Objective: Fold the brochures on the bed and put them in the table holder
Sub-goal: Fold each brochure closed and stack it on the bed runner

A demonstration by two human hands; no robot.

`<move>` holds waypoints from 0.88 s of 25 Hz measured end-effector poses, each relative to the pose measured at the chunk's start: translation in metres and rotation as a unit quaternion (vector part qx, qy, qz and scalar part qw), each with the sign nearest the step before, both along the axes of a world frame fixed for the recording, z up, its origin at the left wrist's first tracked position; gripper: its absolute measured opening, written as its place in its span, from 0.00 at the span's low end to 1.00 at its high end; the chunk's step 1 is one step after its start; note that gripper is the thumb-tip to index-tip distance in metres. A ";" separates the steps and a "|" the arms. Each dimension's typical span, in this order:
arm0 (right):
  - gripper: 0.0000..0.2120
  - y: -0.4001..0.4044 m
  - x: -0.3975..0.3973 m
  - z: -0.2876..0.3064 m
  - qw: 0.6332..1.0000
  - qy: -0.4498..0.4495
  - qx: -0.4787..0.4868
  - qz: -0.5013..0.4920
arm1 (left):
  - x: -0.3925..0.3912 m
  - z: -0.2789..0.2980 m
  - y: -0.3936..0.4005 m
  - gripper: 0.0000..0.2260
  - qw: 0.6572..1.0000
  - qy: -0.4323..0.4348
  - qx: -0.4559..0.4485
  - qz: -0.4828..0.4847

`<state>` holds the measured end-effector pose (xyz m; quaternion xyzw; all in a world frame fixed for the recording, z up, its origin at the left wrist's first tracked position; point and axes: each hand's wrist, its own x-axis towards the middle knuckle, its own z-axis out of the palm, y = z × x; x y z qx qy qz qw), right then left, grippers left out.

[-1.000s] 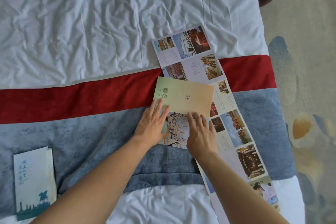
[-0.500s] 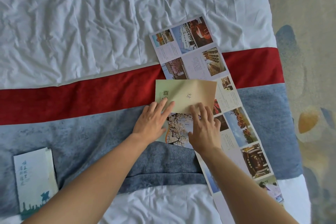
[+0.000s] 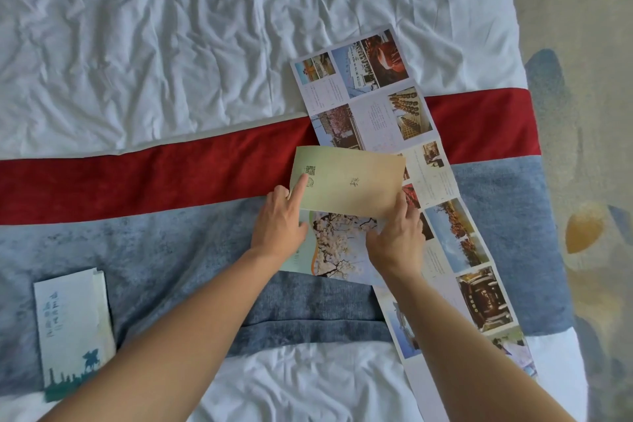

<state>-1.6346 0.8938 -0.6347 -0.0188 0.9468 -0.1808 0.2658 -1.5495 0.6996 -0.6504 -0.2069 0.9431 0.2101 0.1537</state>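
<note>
Lower left of frame: a folded brochure (image 3: 73,329), white with a teal skyline strip along its near edge, lies flat on the blue band of the bed runner (image 3: 164,250). Not touched by either hand.

Both my forearms enter from the bottom edge and meet at frame centre over a second brochure, the tan-panel brochure (image 3: 346,181). It sits on the runner where the blue band meets the red stripe (image 3: 137,174).

My left hand (image 3: 279,226): index finger straight, its tip pressing on the tan panel's left part just below a small QR mark. The other fingers are loosely curled at the panel's left edge; I cannot tell whether they pinch the paper.

My right hand (image 3: 397,243): fingers curled at the tan panel's lower right corner, holding that corner; the thumb side is hidden, so the exact grip is unclear.

The tan panel is tilted slightly and lies over a panel printed with white blossoms (image 3: 339,243), which shows between my two hands.

Right of centre: a long unfolded brochure (image 3: 455,240), photo panels face up, runs diagonally from the lower right of frame to upper centre, passing under the tan panel and crossing the runner.

Upper frame: wrinkled white bed sheet (image 3: 171,27). Far right: patterned carpet (image 3: 589,147).
</note>
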 end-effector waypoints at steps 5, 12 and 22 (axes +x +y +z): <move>0.44 0.009 -0.001 0.012 0.996 -0.002 -0.070 -0.054 | 0.008 0.006 -0.005 0.34 0.998 0.067 0.015 -0.003; 0.40 0.002 0.000 0.026 0.945 -0.150 -0.178 -0.230 | 0.026 0.025 -0.021 0.31 0.993 0.106 0.020 0.040; 0.30 -0.021 0.026 0.046 0.831 -0.305 -0.359 -0.295 | 0.047 0.064 0.007 0.43 0.994 -0.001 0.020 -0.111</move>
